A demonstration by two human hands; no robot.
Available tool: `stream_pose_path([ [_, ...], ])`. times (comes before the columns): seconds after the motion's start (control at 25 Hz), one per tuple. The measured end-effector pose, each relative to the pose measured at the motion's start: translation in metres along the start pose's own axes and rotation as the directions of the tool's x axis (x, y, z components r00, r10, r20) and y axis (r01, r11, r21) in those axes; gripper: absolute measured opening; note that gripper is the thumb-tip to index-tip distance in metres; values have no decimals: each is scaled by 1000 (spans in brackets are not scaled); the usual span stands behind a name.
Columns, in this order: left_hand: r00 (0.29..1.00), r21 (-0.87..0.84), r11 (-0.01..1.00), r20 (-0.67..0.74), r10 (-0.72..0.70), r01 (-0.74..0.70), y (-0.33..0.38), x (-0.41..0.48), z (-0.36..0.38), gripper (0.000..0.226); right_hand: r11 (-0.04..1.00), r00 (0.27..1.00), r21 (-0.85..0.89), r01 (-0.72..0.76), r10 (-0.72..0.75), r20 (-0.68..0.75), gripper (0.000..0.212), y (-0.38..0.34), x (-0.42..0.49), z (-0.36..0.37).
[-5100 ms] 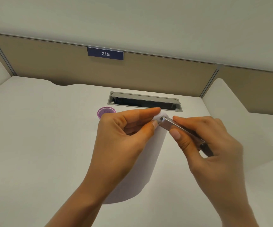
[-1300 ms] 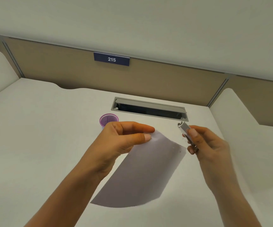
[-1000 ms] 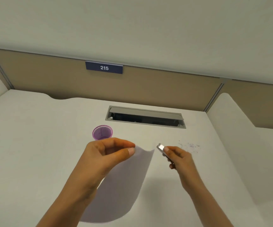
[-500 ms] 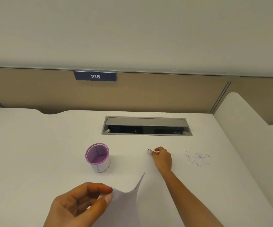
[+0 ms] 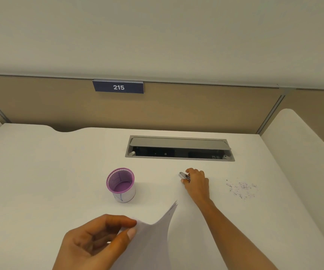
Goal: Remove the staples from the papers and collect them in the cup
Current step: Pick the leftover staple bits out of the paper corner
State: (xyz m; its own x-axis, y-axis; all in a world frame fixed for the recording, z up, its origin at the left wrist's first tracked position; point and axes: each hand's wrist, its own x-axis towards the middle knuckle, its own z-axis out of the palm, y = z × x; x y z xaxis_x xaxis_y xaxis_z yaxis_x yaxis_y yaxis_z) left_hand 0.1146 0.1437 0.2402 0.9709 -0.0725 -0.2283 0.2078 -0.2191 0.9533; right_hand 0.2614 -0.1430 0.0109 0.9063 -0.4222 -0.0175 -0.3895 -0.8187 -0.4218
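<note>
The left hand (image 5: 99, 242), nearest the viewer, pinches the white paper sheets (image 5: 153, 240) at a corner between thumb and forefinger. Beyond them a purple-rimmed cylindrical cup (image 5: 120, 185) stands upright on the white desk (image 5: 40, 172); its contents cannot be made out. Further right, a small silver metal staple remover (image 5: 183, 176) is gripped by the outstretched right hand (image 5: 197, 182). Small dark staples (image 5: 242, 189) lie scattered well to its right.

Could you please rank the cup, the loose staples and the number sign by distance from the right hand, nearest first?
1. Loose staples, just right of the right hand.
2. Cup, farther off to its left.
3. Number sign, far back, beyond both.
</note>
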Motion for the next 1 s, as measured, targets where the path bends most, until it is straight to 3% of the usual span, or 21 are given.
stream_pose_path([
  [0.12, 996, -58, 994, -5, 87, -88, 8, -4, 0, 20, 968, 998, 249, -12, 27, -58, 32, -25, -16, -32],
  [0.2, 991, -70, 989, 4, 134, -134, 14, -7, -1, 26, 882, 999, 469, 41, -23, -45, 21, -51, -42, -69],
  [0.28, 985, -55, 983, 0, 174, -174, 17, -10, -1, 31, 784, 980, 600, 160, -199, -2, 9, -76, -83, -117],
  [0.36, 975, 5, 975, -3, 223, -223, 21, -13, 0, 34, 685, 909, 661, 305, -416, 11, 7, -96, -133, -165],
  [0.52, 923, 122, 915, 26, 384, -384, 31, -28, 4, 31, 577, 800, 653, 491, -596, -75, 13, -113, -206, -225],
  [0.8, 800, 217, 770, 135, 585, -600, 54, -69, 6, 30, 577, 763, 542, 610, -612, -208, 15, -105, -253, -264],
  [1.0, 744, 219, 711, 163, 648, -668, 59, -96, 5, 28, 575, 721, 447, 686, -621, -307, 10, -101, -279, -276],
])
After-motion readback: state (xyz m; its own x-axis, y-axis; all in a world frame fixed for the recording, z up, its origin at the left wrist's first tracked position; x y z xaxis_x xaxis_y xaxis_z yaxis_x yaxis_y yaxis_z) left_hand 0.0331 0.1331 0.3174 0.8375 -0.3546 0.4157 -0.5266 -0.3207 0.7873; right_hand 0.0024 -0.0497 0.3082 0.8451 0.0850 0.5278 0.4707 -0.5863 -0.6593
